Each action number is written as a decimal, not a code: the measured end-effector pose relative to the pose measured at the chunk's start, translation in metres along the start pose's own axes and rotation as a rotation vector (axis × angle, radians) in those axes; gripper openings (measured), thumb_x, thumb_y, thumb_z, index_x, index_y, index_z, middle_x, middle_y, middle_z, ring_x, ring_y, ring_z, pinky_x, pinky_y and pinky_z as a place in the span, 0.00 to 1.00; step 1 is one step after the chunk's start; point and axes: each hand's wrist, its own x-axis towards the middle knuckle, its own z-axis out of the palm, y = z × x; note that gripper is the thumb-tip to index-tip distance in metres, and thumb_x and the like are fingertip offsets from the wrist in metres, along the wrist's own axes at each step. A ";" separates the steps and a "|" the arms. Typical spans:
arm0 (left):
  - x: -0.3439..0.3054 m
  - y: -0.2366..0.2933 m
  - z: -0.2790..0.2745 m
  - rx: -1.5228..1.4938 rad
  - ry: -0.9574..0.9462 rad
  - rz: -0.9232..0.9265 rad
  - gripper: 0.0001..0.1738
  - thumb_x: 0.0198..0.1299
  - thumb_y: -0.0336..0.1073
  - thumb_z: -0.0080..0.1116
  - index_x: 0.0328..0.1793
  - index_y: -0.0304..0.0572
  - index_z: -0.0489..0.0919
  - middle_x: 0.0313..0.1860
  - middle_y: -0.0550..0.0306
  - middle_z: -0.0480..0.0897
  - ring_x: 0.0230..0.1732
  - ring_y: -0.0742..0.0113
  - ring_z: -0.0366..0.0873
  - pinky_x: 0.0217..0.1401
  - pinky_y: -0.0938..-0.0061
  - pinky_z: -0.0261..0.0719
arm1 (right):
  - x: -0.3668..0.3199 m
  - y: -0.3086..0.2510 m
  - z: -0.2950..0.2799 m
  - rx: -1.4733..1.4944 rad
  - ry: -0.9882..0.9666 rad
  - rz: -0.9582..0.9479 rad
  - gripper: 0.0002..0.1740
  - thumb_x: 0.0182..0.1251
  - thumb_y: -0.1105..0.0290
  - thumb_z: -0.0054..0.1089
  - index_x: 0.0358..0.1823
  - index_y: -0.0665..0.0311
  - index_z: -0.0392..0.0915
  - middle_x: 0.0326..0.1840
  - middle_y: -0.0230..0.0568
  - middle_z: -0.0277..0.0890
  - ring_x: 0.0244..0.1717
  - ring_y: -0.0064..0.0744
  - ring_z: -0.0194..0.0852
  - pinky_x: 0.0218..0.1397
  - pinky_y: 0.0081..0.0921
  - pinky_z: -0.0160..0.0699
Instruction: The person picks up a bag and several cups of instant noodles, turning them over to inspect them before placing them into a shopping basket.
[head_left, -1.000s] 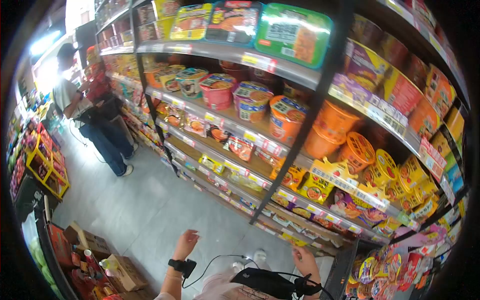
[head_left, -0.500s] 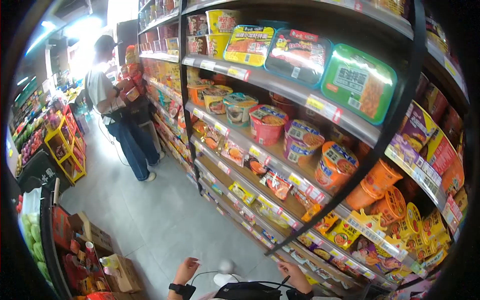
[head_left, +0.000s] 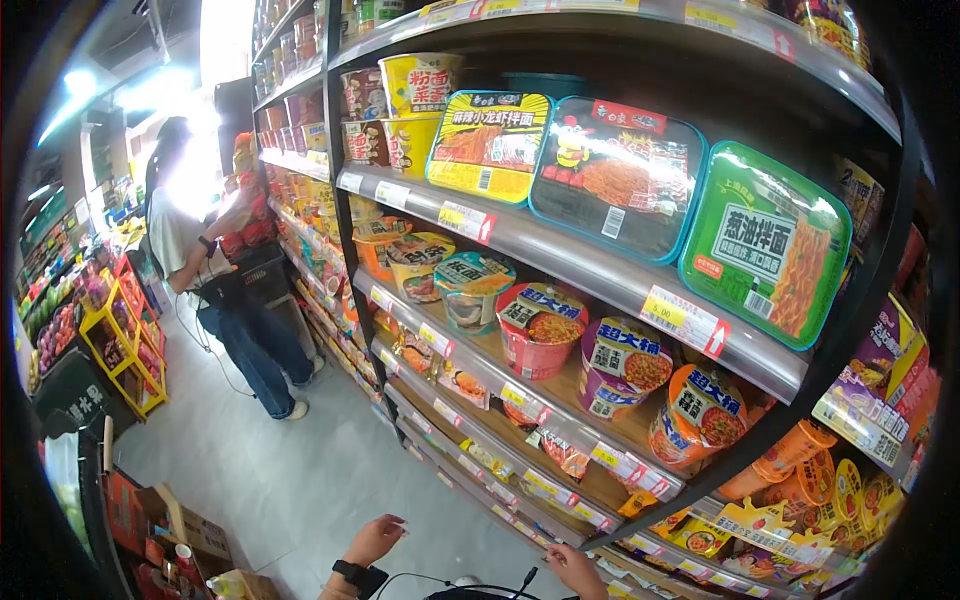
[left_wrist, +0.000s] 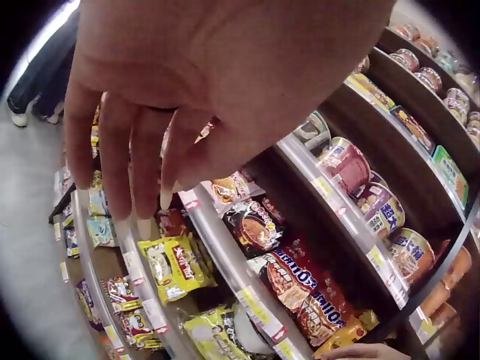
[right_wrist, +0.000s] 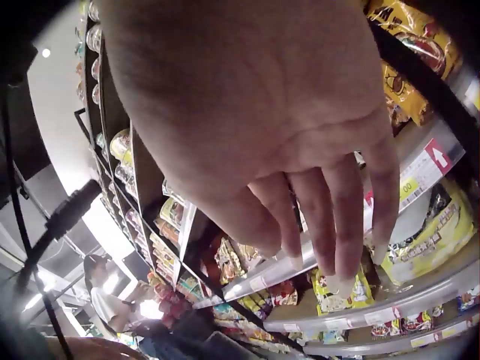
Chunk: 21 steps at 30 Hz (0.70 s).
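My left hand (head_left: 376, 541) hangs low in front of the shelves, its fingers loosely bent and holding nothing. The left wrist view shows this hand (left_wrist: 202, 82) from the palm side, fingers pointing down past a yellow snack bag (left_wrist: 178, 268). To the right my right hand (head_left: 576, 572) hangs low too, near a dark shelf post, with nothing in it. In the right wrist view its fingers (right_wrist: 349, 225) extend over lower-shelf packets. Ahead stand flat noodle boxes, a yellow one (head_left: 490, 145), a black one (head_left: 618, 180) and a green one (head_left: 765, 245). Below them are noodle cups, including a pink one (head_left: 541, 330).
Another person (head_left: 190, 250) stands in the aisle at left, holding red packages. A yellow rack (head_left: 125, 345) stands beyond the grey floor (head_left: 270, 470). Cardboard boxes (head_left: 195, 520) sit at lower left. A cable runs near my waist.
The head view has turned and come closer to the shelves, so the flat noodle boxes appear larger. Both hands have sunk lower in the picture and remain without anything in them.
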 end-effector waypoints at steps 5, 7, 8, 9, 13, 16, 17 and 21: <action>0.041 -0.039 -0.004 -0.183 0.005 0.114 0.16 0.56 0.30 0.54 0.51 0.40 0.72 0.40 0.53 0.80 0.38 0.64 0.79 0.41 0.73 0.77 | 0.013 0.013 -0.023 0.213 0.090 0.108 0.14 0.65 0.67 0.50 0.48 0.68 0.73 0.41 0.43 0.77 0.42 0.28 0.76 0.43 0.23 0.74; 0.055 -0.037 -0.017 -0.261 0.065 0.162 0.19 0.56 0.29 0.54 0.55 0.41 0.69 0.40 0.53 0.80 0.38 0.65 0.79 0.41 0.73 0.77 | 0.017 -0.005 -0.050 0.439 0.150 0.071 0.15 0.66 0.67 0.49 0.49 0.70 0.71 0.43 0.41 0.76 0.45 0.26 0.75 0.46 0.21 0.73; 0.065 -0.041 -0.025 -0.294 0.107 0.156 0.21 0.56 0.26 0.53 0.57 0.41 0.66 0.40 0.54 0.79 0.38 0.66 0.78 0.40 0.74 0.77 | 0.025 0.020 -0.062 0.432 0.129 -0.051 0.15 0.65 0.71 0.48 0.50 0.72 0.69 0.49 0.47 0.72 0.50 0.34 0.73 0.52 0.26 0.71; 0.075 -0.033 -0.036 -0.299 0.177 0.211 0.21 0.56 0.26 0.52 0.57 0.41 0.66 0.40 0.55 0.79 0.39 0.67 0.78 0.40 0.75 0.77 | 0.016 -0.041 -0.077 0.117 0.260 -0.180 0.13 0.67 0.69 0.47 0.50 0.65 0.72 0.37 0.38 0.77 0.36 0.29 0.72 0.43 0.25 0.70; 0.128 0.007 -0.107 -0.305 0.437 0.378 0.22 0.55 0.22 0.49 0.57 0.40 0.66 0.43 0.54 0.76 0.43 0.68 0.76 0.40 0.77 0.76 | 0.011 -0.189 -0.121 -0.102 0.318 -0.195 0.11 0.65 0.72 0.49 0.46 0.67 0.75 0.45 0.45 0.76 0.48 0.36 0.73 0.50 0.26 0.68; 0.179 0.057 -0.174 -0.329 0.519 0.589 0.28 0.54 0.19 0.45 0.63 0.42 0.61 0.51 0.56 0.71 0.52 0.70 0.70 0.48 0.78 0.70 | 0.022 -0.254 -0.136 -0.239 0.347 -0.289 0.13 0.65 0.71 0.50 0.49 0.64 0.73 0.50 0.44 0.75 0.51 0.39 0.72 0.54 0.28 0.67; 0.193 0.088 -0.198 -0.373 0.533 0.616 0.28 0.52 0.19 0.45 0.62 0.41 0.62 0.51 0.55 0.71 0.53 0.68 0.69 0.52 0.76 0.69 | 0.028 -0.273 -0.134 -0.211 0.347 -0.284 0.14 0.65 0.71 0.50 0.51 0.63 0.73 0.51 0.43 0.74 0.52 0.38 0.72 0.55 0.28 0.66; 0.257 0.186 -0.286 -0.365 0.453 0.978 0.32 0.54 0.21 0.48 0.67 0.45 0.56 0.55 0.56 0.68 0.58 0.68 0.65 0.58 0.73 0.65 | 0.085 -0.352 -0.118 0.194 0.266 -0.587 0.30 0.57 0.68 0.55 0.61 0.69 0.58 0.60 0.56 0.61 0.56 0.44 0.66 0.57 0.38 0.68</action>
